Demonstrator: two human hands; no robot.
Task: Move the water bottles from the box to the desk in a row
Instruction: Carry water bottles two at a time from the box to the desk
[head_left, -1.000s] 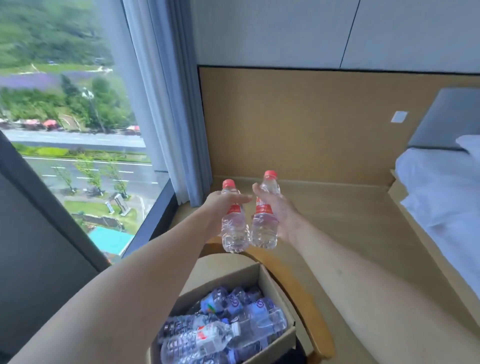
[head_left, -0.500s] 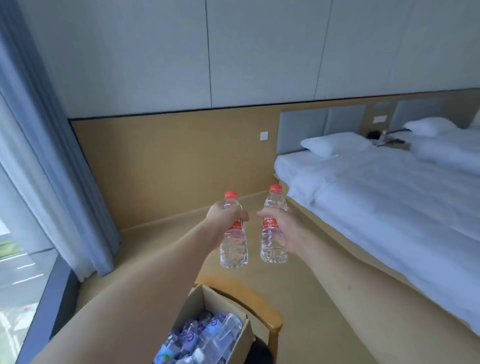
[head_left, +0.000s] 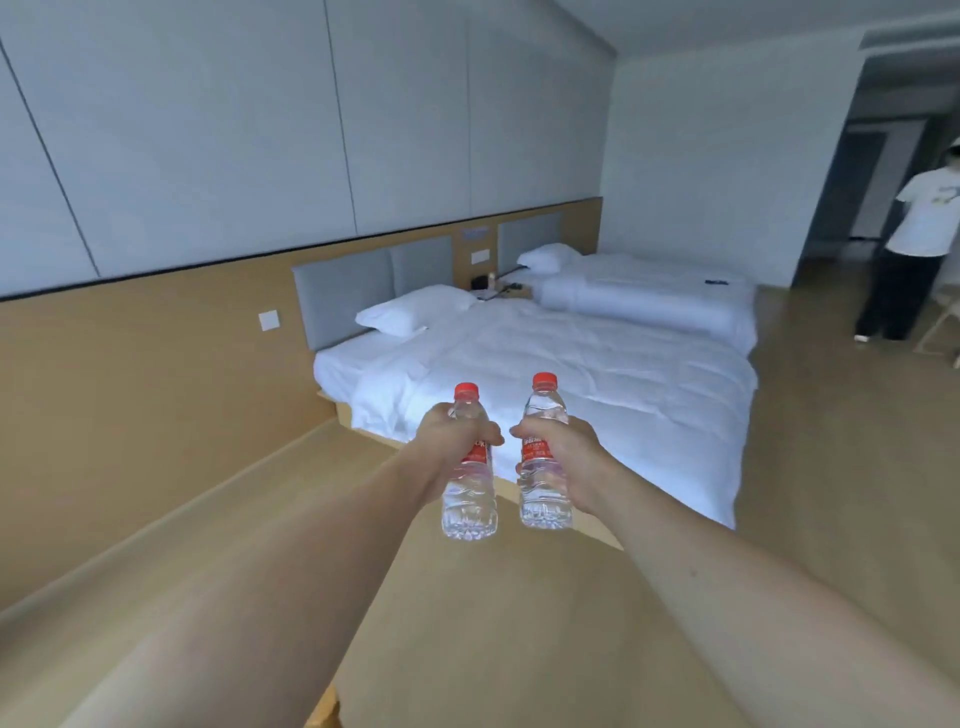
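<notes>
- Head view: I hold two water bottles in front of me, one in each hand, both upright in the air, side by side and just apart.
- My left hand (head_left: 453, 435) has its fingers curled tight round the red label band of the left bottle (head_left: 468, 493); thumb and fingertips meet over the front of it.
- My right hand (head_left: 560, 451) is wrapped the same way round the middle of the right bottle (head_left: 544, 496), knuckles outward, fingers closed on the label.
- Each bottle is clear plastic with one red cap: two caps in all, the left cap (head_left: 466, 391) a little lower than the right cap (head_left: 544, 380).
- Both bottles hang over the floor just short of the near bed (head_left: 597, 384), close to its foot corner on the wall side.
- I count two beds: the near bed with white sheets, and beyond it the far bed (head_left: 670, 296), also white.
- Two pillows: one pillow (head_left: 410, 312) at the head of the near bed, another pillow (head_left: 545, 257) at the head of the far bed.
- Grey padded headboards (head_left: 343, 286) stand behind the near bed against a tan wood wall panel (head_left: 130, 364), with one white wall switch (head_left: 269, 320) left of the near bed's head.
- Between the beds lies a low stand with small dark things on it, too blurred to name.
- The floor (head_left: 519, 623) is tan and smooth; the upper wall is pale grey panels.
- One other person (head_left: 914, 249) in a white shirt and dark trousers stands well beyond the near bed, to its right.
</notes>
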